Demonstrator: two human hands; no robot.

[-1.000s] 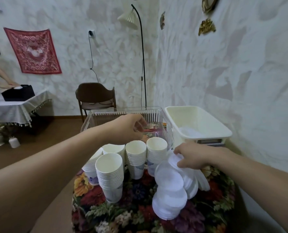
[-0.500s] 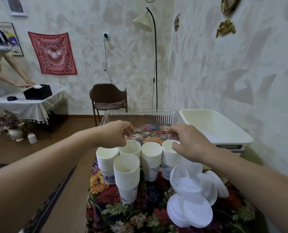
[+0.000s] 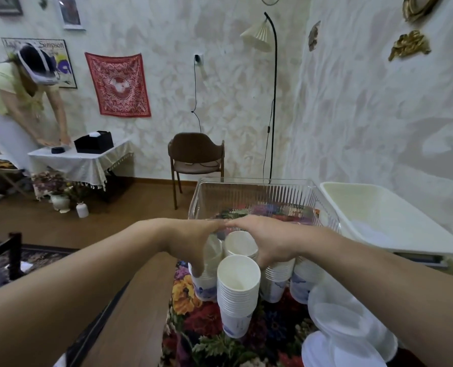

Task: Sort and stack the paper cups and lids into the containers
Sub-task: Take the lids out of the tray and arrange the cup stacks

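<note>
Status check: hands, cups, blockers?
Left hand and right hand grip the cup stacks together. Clear bin just behind. Lids loose beside. No blockers.

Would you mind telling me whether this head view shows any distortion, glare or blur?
Head view: wide-angle bending bows the black floor lamp pole and stretches both forearms; soft even light, no harsh glare; the translucent white plastic lids look blurred.

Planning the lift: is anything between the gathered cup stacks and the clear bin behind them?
Nothing visible. Both hands wrap the cup stacks, and the clear bin sits directly behind them, open-topped; only its near rim must be cleared.
</note>
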